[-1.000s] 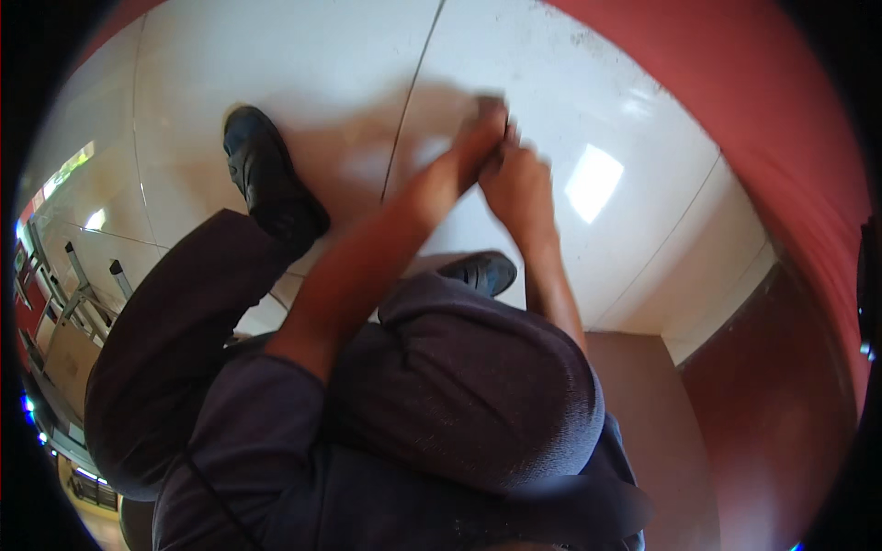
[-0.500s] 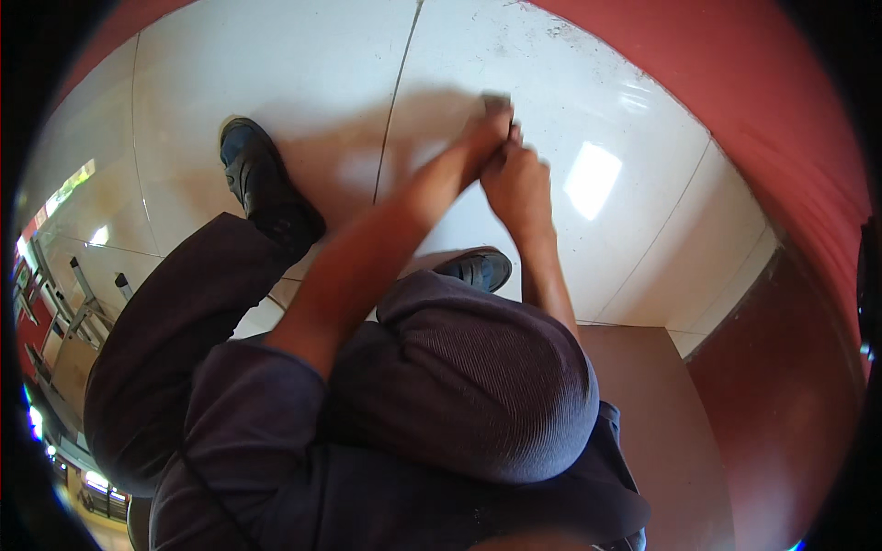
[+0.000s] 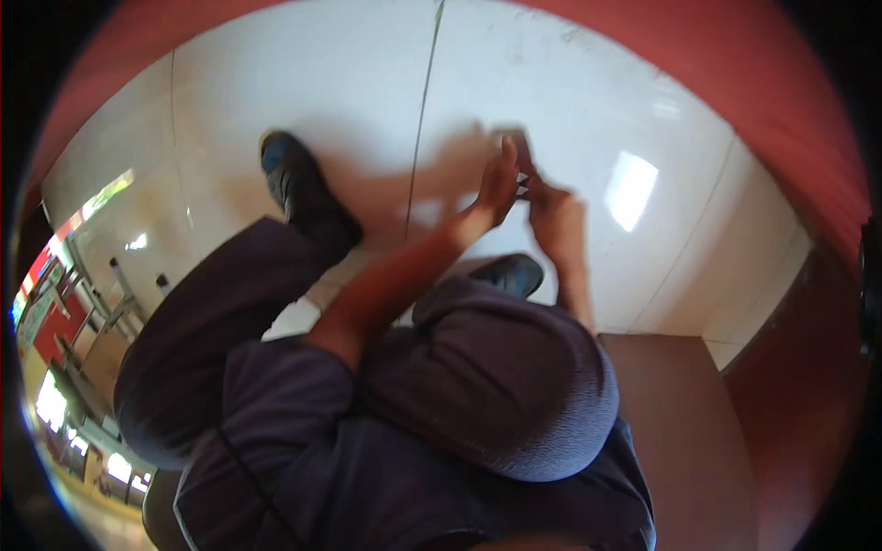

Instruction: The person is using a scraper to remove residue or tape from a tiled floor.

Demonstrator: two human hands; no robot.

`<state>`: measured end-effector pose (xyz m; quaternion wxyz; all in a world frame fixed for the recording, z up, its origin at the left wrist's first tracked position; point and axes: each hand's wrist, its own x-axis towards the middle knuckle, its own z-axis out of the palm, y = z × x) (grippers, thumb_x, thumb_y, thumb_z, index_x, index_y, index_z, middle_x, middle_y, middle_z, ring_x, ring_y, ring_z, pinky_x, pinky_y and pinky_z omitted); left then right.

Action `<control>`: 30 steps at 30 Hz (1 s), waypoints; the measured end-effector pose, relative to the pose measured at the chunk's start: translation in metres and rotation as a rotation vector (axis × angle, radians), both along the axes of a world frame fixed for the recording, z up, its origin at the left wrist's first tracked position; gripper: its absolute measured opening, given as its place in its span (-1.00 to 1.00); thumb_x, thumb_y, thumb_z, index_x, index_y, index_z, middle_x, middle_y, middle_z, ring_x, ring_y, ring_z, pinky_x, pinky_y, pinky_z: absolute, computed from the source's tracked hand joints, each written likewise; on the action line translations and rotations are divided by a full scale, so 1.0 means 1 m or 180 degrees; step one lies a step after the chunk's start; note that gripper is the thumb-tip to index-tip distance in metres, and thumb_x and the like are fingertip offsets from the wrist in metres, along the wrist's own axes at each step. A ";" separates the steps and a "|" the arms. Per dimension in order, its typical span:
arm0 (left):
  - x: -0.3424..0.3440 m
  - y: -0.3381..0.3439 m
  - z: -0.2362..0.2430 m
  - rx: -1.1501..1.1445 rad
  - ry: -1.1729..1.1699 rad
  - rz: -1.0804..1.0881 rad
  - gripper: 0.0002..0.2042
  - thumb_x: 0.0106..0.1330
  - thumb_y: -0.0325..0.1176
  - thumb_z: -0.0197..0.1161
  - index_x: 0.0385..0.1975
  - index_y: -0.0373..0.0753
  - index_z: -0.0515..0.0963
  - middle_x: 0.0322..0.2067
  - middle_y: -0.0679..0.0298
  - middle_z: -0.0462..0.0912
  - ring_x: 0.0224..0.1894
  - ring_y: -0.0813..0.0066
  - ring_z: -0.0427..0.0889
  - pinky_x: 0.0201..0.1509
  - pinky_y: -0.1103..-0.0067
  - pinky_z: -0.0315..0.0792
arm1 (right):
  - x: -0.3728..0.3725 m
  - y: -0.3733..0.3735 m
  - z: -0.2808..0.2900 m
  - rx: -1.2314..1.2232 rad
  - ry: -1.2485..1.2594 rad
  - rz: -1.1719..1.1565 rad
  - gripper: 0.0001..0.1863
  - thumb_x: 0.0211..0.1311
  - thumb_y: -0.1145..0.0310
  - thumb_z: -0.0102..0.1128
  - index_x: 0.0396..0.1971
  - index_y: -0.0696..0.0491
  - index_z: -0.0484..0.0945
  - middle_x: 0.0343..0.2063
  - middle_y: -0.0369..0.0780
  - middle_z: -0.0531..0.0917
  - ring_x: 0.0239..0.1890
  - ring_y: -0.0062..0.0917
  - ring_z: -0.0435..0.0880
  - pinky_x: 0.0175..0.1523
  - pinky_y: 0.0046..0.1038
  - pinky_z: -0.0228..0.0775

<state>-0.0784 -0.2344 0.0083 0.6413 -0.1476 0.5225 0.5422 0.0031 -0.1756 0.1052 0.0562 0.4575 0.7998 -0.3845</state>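
Observation:
Out in front of my raised knee, above the pale floor, my two hands work close together. My left hand (image 3: 497, 191) has its fingers raised against a dark, flat, narrow thing (image 3: 519, 145), whose kind I cannot make out through the blur. My right hand (image 3: 557, 220) closes around the lower end of that thing, its fingers mostly hidden behind and beside it. Small bright gaps show between the fingers where the hands meet.
Glossy white floor tiles (image 3: 303, 73) spread below, bounded by a red wall or cloth (image 3: 735, 73). My dark shoes (image 3: 299, 179) rest on them. A brown panel (image 3: 671, 413) lies at my right. Metal-legged furniture (image 3: 101, 312) stands at the far left.
Both hands have come a little nearer to me and slightly apart, and more of the dark thing shows between them. The whole view has shifted, so the scene sits farther right.

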 end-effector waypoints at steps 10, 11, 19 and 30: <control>-0.151 -0.023 -0.004 0.4022 0.4339 -0.6305 -0.39 0.17 0.06 0.14 0.26 0.26 0.18 0.37 0.45 0.02 0.41 0.30 -0.04 0.38 -0.02 -0.22 | 0.053 0.027 0.030 -0.0639 0.1375 -0.3011 -0.60 0.33 0.37 -0.01 0.07 0.29 0.41 -0.71 -0.36 0.38 -0.74 -0.81 0.25 -0.69 -0.71 0.08; -0.170 0.001 -0.004 0.3293 0.5119 -0.6129 -0.39 0.18 0.05 0.14 0.27 0.25 0.18 0.37 0.45 0.01 0.41 0.31 -0.05 0.38 -0.02 -0.21 | 0.058 0.028 0.026 -0.0548 0.1444 -0.3032 -0.60 0.33 0.36 -0.02 0.07 0.28 0.41 -0.70 -0.36 0.38 -0.75 -0.83 0.24 -0.69 -0.72 0.06; -0.083 -0.014 -0.016 0.2529 0.5707 -0.5095 -0.38 0.25 0.04 0.04 0.27 -0.10 0.19 0.34 0.14 0.05 0.38 0.13 -0.01 0.41 0.10 -0.20 | 0.149 0.016 -0.042 0.0592 0.2252 -0.3955 -0.71 0.36 0.27 -0.04 -0.11 0.20 0.37 -0.75 -0.39 0.27 -0.79 -0.78 0.14 -0.74 -0.68 -0.04; -0.242 0.027 -0.024 0.0652 0.7316 -0.4760 -0.39 0.23 -0.06 0.13 0.27 -0.11 0.18 0.14 0.07 0.36 0.23 0.14 0.26 0.18 0.12 0.20 | 0.216 -0.012 -0.096 0.0118 0.1965 -0.4199 -0.72 0.38 0.19 -0.09 -0.32 0.12 0.42 -0.79 -0.41 0.28 -0.76 -0.77 0.25 -0.72 -0.69 0.03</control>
